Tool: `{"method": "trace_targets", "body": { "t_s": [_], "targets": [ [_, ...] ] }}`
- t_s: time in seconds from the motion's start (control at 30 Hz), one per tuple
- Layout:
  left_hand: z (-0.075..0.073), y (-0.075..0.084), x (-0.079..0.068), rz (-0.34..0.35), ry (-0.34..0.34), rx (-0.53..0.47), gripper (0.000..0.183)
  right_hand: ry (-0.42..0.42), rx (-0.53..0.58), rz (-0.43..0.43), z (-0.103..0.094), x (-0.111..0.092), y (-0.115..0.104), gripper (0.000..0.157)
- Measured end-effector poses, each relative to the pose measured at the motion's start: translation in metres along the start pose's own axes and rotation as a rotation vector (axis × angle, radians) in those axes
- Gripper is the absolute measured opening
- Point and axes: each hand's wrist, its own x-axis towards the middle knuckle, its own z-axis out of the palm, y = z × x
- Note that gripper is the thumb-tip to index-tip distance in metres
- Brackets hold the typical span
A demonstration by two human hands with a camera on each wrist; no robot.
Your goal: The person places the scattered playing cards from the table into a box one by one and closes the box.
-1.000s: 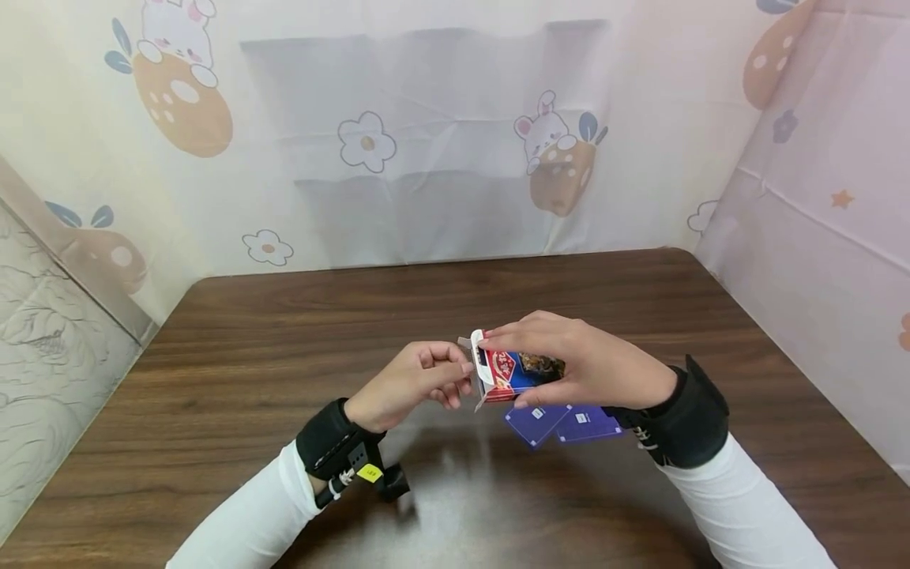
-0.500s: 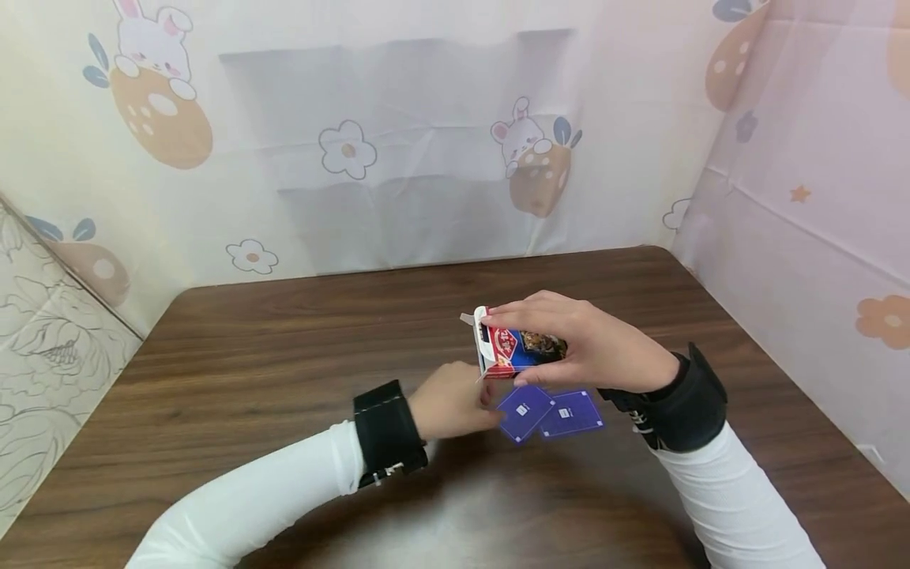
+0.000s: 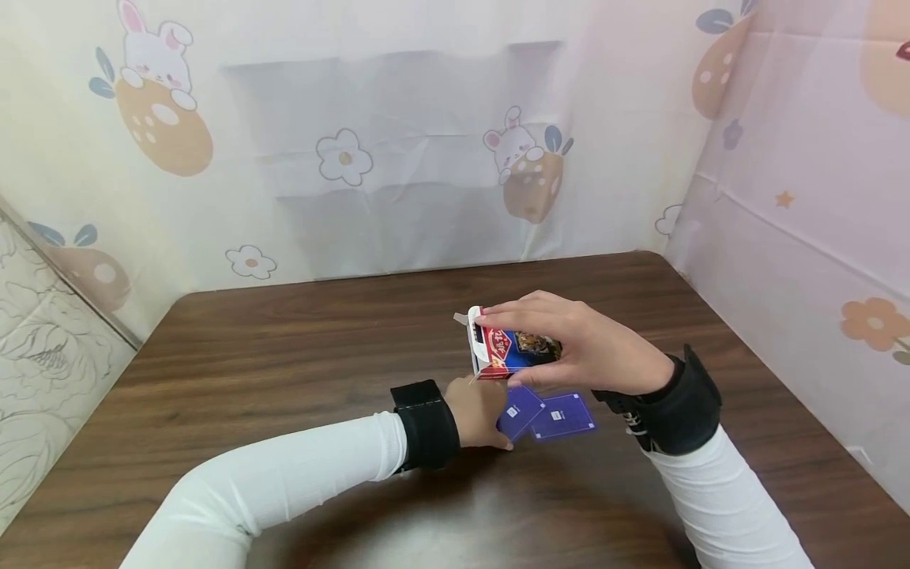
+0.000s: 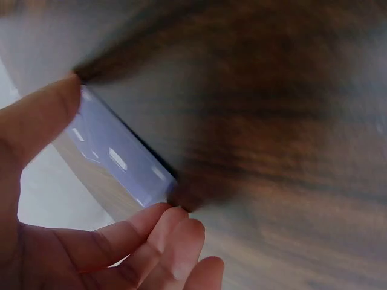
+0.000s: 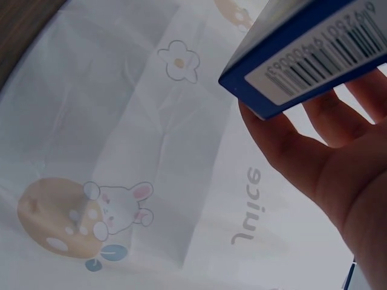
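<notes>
My right hand (image 3: 597,344) holds a small red-and-blue cardboard box (image 3: 503,350) on its side above the table, fingers along the top and thumb along the bottom edge. White flaps stand out at its opened left end. In the right wrist view a barcode marks the blue end of the box (image 5: 314,54). Two purple cards (image 3: 565,416) lie partly overlapping under the box. My left hand (image 3: 478,412) is at the left one; the left wrist view has this card (image 4: 124,154) spanned between thumb and fingertips. The box hides part of the left fingers in the head view.
The dark wood table (image 3: 306,356) extends around both hands. Behind it hangs a pale curtain (image 3: 426,190) printed with bunnies and flowers, with another on the right side. A white floral panel (image 3: 50,356) borders the left.
My left hand has left the box's opened end, turned over and come down to the left purple card. My right hand keeps hold of the box.
</notes>
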Motion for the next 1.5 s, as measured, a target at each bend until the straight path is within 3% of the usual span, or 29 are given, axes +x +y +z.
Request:
{"method": "trace_targets", "body": {
  "t_s": [0.37, 0.5, 0.83, 1.07, 1.23, 1.5],
  "targets": [
    [-0.003, -0.017, 0.013, -0.090, -0.153, -0.276, 0.084, -0.007, -0.023, -0.004, 0.003, 0.002, 0.001, 0.069],
    [-0.005, -0.020, 0.016, -0.077, -0.202, -0.285, 0.079, -0.009, -0.023, 0.008, 0.004, 0.002, 0.001, 0.069],
    [-0.010, -0.016, 0.019, -0.074, -0.238, -0.267, 0.071, -0.003, -0.015, -0.008, 0.004, 0.002, 0.002, 0.065],
    [0.003, -0.021, 0.027, -0.119, -0.211, -0.268, 0.081, 0.007, -0.014, -0.024, 0.005, 0.003, 0.002, 0.066],
    [0.007, -0.029, 0.027, -0.093, -0.180, -0.313, 0.085, 0.000, -0.026, -0.023, 0.005, 0.004, 0.002, 0.065],
    [0.006, -0.050, 0.007, -0.038, -0.092, -0.536, 0.058, -0.022, -0.035, 0.006, 0.003, 0.002, 0.001, 0.062]
  ]
}}
